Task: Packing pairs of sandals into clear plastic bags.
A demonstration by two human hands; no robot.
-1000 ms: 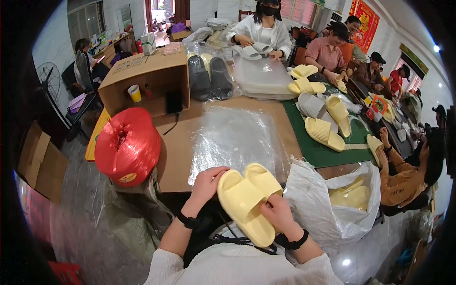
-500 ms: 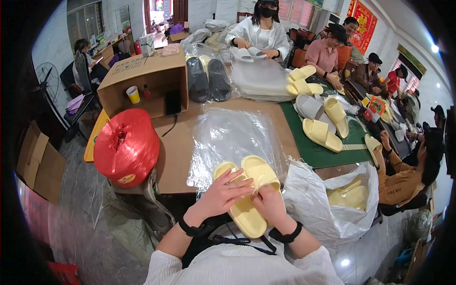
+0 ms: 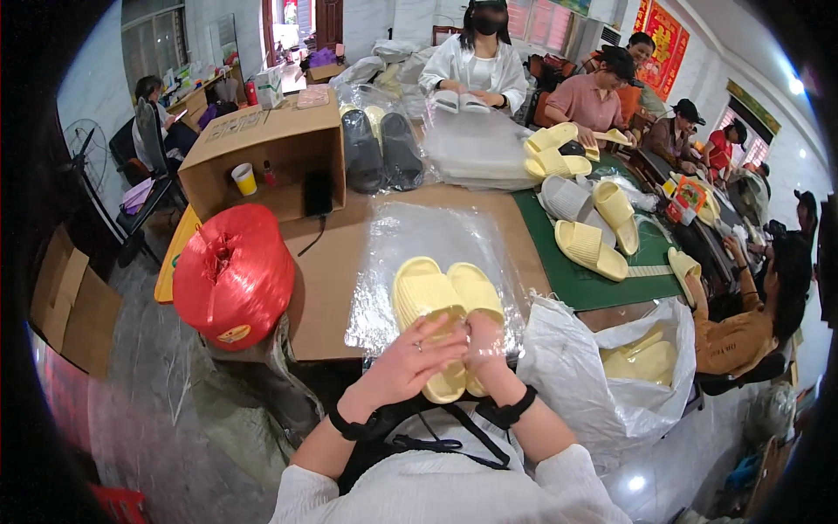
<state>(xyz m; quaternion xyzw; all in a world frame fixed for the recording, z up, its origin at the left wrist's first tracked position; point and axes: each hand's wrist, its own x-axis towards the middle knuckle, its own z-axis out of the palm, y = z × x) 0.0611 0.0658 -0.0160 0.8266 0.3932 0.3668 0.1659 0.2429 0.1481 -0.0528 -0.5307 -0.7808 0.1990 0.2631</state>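
A pair of pale yellow slide slippers [image 3: 428, 293] lies side by side over a clear plastic bag [image 3: 384, 236], toes pointing away from me. My left hand [image 3: 415, 356] lies across the left slipper, its fingers stretched out and close together. At the right slipper's foot opening, my right hand [image 3: 485, 339] is closed, its fingertips mostly hidden. Shiny film shows around my right hand and wrist; I cannot tell how much of the slippers is inside the bag.
A big red roll of plastic twine [image 3: 234, 275] and a cardboard box [image 3: 262, 157] stand left. Right are a white sack [image 3: 567, 367] with yellow slippers and a green mat [image 3: 559, 262] bearing more. Dark slippers [image 3: 381, 153] and stacked bags [image 3: 476, 144] lie farther back. Co-workers sit around.
Both hands and the yellow slippers have moved forward, away from me, farther over the clear bag. Film now shows about my right wrist. The person opposite has lowered the grey-white slippers.
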